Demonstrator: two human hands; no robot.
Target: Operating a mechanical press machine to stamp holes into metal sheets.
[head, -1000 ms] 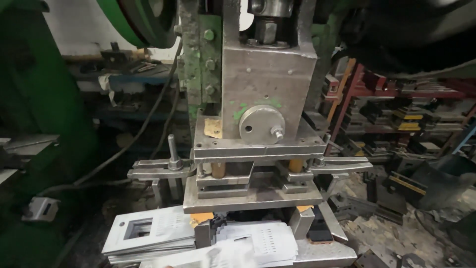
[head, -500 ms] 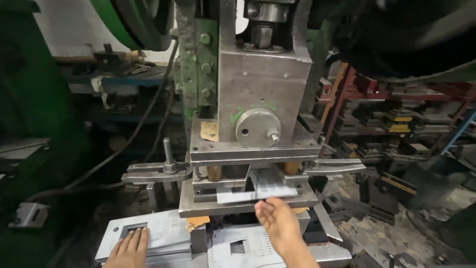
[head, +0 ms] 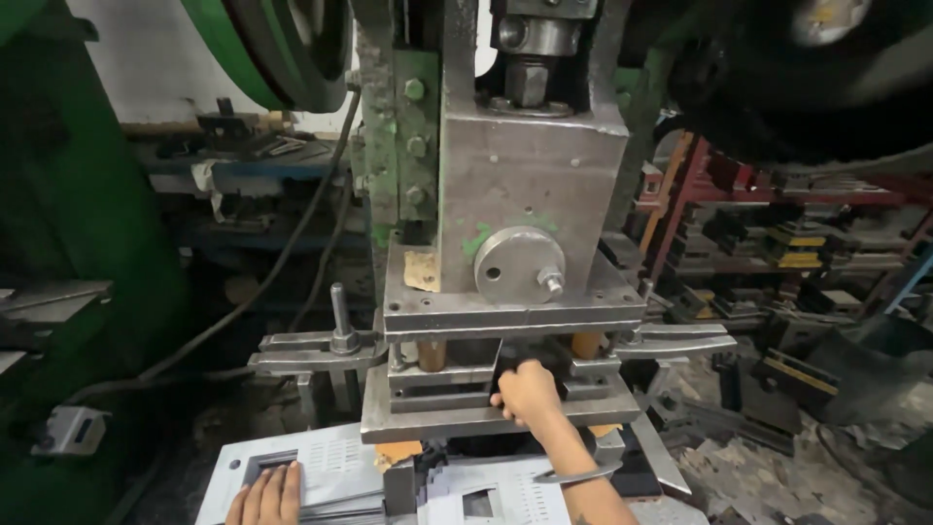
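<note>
The right hand (head: pixel 528 392) reaches forward and up from the bottom edge of the view, forearm slanting in from the lower right, a thin metal bangle (head: pixel 575 475) round the wrist; its knuckles face the camera and its fingers are pushed into the dark gap of the die set (head: pixel 486 420), between the lower steel plate under the palm and the upper plate just above the fingertips; the fingers curl inward out of sight, so whether they pinch anything in there cannot be told.

The left hand (head: pixel 266 496) lies low at the bottom edge, well apart to the left of the right hand; it is open and flat, fingers together and pointing away, pressed palm-down on a stack of grey sheet-metal blanks (head: pixel 321 465); the top blank has a rectangular window cut out just beyond the fingertips; the stack spreads to the right of this hand as far as the lower plate's edge.

A second blank (head: pixel 496 498) with a small square hole lies directly below the right wrist, near the forearm; above the right hand stands the press ram block (head: pixel 530 204) with a round steel boss on its face; a threaded stud (head: pixel 340 321) rises from a clamp arm, up and to the left of the right hand.
</note>
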